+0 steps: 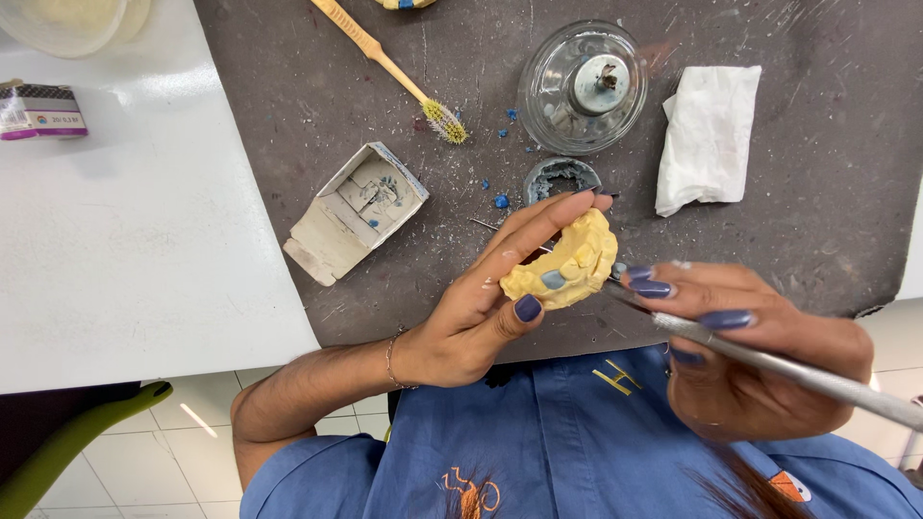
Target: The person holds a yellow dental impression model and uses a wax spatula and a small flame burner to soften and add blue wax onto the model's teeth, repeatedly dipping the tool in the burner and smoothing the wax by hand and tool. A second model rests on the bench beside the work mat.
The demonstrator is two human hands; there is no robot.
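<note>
**Both hands closed: cast in the left, tool in the right**

Gripped between thumb and curled fingers, the yellow dental cast (567, 264) sits in the left hand (481, 312), above the near edge of the dark mat (827, 192). The thumb presses the near end of the cast; the fingers wrap its far side. A small blue-grey patch shows on the cast face, next to the thumb.

The right hand (750, 356) is closed around a thin metal tool (788, 365), held pen-style. The handle runs out to the lower right. The tip points left toward the cast and meets it or lies just beside it; actual contact cannot be told, as fingers cover the point.

Items on the mat:
- A glass lamp (583, 86) with a metal centre stands beyond the hands.
- A small grey ring-shaped dish (561, 178) lies just behind the left fingertips.
- A folded white tissue (707, 135) lies right of the lamp.
- A yellow toothbrush (389, 62) lies left of the lamp, bristles toward the hands.
- An open grey box (356, 211) sits at the left edge of the mat.
- Blue crumbs (500, 200) are scattered between the toothbrush and the dish.

A white table (125, 240) lies left of the mat, with a small printed pack (40, 111) on it, well apart from the hands.
</note>
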